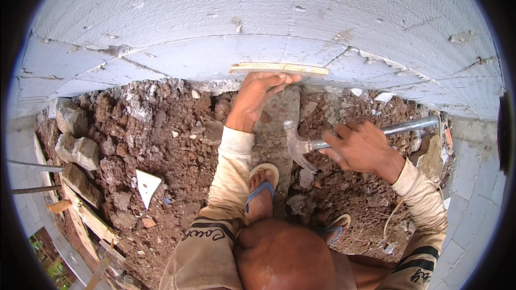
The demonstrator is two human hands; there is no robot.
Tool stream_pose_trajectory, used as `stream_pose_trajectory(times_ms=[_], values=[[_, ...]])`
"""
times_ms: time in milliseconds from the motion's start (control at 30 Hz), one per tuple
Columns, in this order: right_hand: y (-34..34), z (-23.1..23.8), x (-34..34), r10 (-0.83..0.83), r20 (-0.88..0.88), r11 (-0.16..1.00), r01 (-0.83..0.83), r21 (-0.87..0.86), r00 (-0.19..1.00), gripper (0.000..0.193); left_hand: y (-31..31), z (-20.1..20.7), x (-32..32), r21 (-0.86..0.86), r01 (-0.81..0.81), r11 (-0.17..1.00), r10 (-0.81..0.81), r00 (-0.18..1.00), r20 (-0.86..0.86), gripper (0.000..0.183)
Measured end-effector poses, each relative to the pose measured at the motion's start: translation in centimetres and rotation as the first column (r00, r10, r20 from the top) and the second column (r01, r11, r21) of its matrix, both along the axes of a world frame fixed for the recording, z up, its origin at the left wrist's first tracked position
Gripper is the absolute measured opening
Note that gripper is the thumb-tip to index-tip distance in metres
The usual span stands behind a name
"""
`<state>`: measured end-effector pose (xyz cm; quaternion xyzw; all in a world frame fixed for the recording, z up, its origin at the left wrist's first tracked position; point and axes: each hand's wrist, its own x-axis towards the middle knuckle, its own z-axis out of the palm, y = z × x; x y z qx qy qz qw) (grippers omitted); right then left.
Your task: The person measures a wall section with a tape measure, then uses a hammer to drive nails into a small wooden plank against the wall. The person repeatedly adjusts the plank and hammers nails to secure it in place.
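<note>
Beneath the hammer (299,147), rubbly soil (355,193)

pale wall (258,16) blocks way forward, full width. wooden strip (317,70) lies along it, left fingers (277,79) just under. open gap between left wrist and hammer (293,142) head; behind it, sandalled foot (262,180) and knee (285,258) in way. free lane between hammer handle and wall, narrowing toward handle's end. left: wide room over soil (183,161), between sleeve (231,166) and stones (78,151); planks (88,215) crowd far left.
</note>
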<state>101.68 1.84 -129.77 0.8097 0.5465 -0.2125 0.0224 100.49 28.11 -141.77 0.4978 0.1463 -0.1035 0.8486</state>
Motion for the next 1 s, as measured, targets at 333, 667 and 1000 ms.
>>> stream_pose_trajectory(times_ms=[333,667,1000], values=[[0.8,-0.1,-0.4,0.007,-0.042,1.0,-0.007,-0.007,0.999,0.029,0.1,-0.3,-0.2,-0.046,0.005,0.999,-0.004,1.0,0.012,0.021],[1.0,-0.5,-0.9,0.031,-0.046,0.999,-0.03,0.026,0.998,0.029,0.0,-0.3,0.0,-0.074,-0.016,0.997,0.015,1.0,-0.012,0.02],[1.4,-0.6,-0.8,0.054,-0.062,0.998,-0.055,-0.007,0.997,0.028,-0.6,-0.9,0.3,0.008,-0.05,0.999,0.05,0.999,0.018,0.013]])
